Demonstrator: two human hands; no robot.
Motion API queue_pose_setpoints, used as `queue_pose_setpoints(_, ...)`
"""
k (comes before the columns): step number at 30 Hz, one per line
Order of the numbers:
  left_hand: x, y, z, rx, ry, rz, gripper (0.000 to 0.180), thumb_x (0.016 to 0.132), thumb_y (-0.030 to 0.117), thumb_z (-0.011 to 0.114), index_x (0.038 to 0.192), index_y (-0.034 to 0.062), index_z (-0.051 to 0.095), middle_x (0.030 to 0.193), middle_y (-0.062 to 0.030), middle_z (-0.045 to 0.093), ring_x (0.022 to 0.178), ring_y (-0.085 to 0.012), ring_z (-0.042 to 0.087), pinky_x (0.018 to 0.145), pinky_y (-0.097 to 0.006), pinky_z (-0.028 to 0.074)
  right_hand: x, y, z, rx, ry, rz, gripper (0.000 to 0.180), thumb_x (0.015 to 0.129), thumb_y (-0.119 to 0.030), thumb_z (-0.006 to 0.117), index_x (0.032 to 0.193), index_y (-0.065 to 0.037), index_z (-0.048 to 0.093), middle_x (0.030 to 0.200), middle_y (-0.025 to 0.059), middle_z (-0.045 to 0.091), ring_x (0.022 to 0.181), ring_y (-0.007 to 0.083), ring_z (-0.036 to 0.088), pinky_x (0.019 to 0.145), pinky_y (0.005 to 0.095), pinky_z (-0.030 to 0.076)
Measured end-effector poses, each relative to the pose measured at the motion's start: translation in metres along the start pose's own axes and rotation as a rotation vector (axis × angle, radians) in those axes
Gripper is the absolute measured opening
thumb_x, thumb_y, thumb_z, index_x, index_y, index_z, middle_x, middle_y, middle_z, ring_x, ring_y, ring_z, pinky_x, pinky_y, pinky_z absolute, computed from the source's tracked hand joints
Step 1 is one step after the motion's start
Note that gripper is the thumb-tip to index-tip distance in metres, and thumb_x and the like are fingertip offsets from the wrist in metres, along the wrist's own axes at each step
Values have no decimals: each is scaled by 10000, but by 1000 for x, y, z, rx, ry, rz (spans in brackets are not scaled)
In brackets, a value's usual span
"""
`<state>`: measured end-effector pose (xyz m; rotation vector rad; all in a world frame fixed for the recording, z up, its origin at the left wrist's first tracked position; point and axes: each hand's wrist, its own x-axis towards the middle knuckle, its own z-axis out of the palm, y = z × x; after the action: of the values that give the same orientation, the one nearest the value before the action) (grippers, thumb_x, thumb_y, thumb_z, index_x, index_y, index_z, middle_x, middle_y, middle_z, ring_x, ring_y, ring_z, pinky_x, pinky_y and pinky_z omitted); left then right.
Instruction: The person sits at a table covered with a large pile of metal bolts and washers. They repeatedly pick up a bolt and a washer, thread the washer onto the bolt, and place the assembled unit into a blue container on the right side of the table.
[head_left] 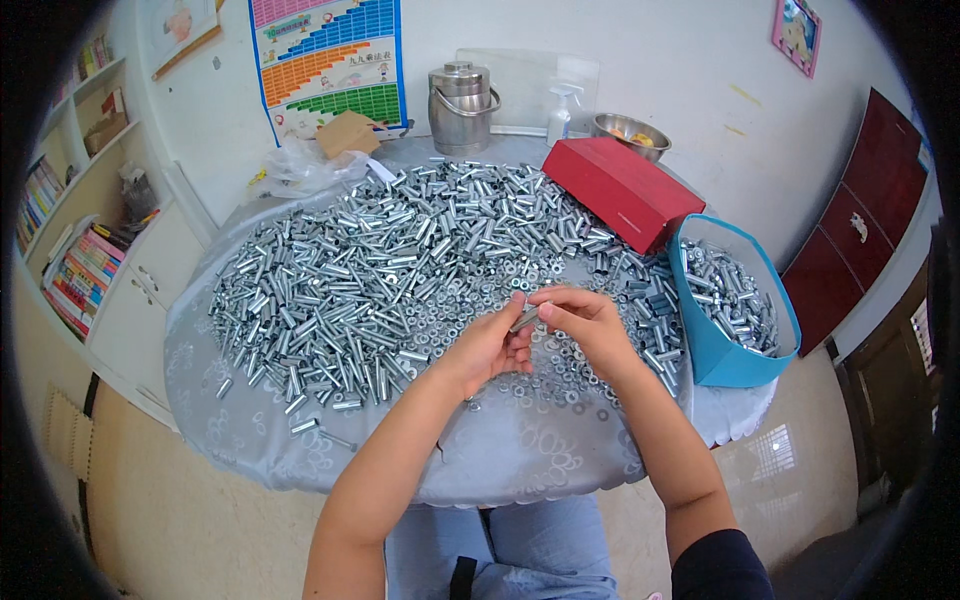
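My left hand (492, 345) and my right hand (580, 318) meet above the near middle of a round table (500, 450) covered in a grey patterned cloth. Together they pinch one short silver metal sleeve (525, 318) between their fingertips. A big heap of similar metal sleeves (380, 270) spreads across the table to the left and behind. Small flat washers (560, 375) lie scattered under and around both hands.
A blue bin (735, 300) holding metal parts stands at the table's right edge. Behind it lies a red box (620, 190). A steel pot (460, 105), spray bottle (560, 115), metal bowl (630, 135) and cardboard box (348, 133) sit at the back. Bookshelves (70, 230) stand left.
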<state>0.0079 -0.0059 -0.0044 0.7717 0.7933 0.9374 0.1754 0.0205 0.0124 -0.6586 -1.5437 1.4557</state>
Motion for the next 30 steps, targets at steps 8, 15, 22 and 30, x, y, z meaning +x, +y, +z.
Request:
queue_pose_setpoints(8,-3,3,2,-62,129,29,465,912,463,374,560,174,280,522,57,243,454,-91,283,482,-277,330,-1,-2,3,-140,7,5,226,806,-95,630,1022,-25,626,1058,68,606,895,126,560,759,266,441)
queue_pose_setpoints(15,1,4,-12,-165,271,135,436,912,378,376,540,175,271,488,55,237,431,-93,269,452,-274,270,-1,14,-16,-1003,-47,-211,213,754,-125,656,964,-87,660,957,99,580,904,254,545,807,322,438)
queue_pose_setpoints(22,3,2,-12,-158,276,120,440,906,387,394,540,165,293,484,53,247,426,-100,295,438,-287,335,-3,28,-12,-1142,-163,-315,170,733,-180,658,892,-128,690,985,106,573,950,283,506,832,355,426)
queue_pose_setpoints(30,4,0,-11,-122,260,113,426,906,385,388,553,165,297,496,54,243,436,-99,287,448,-284,320,-1,29,-8,-1146,-182,-293,164,716,-157,668,872,-105,671,1004,102,562,968,289,495,848,368,418)
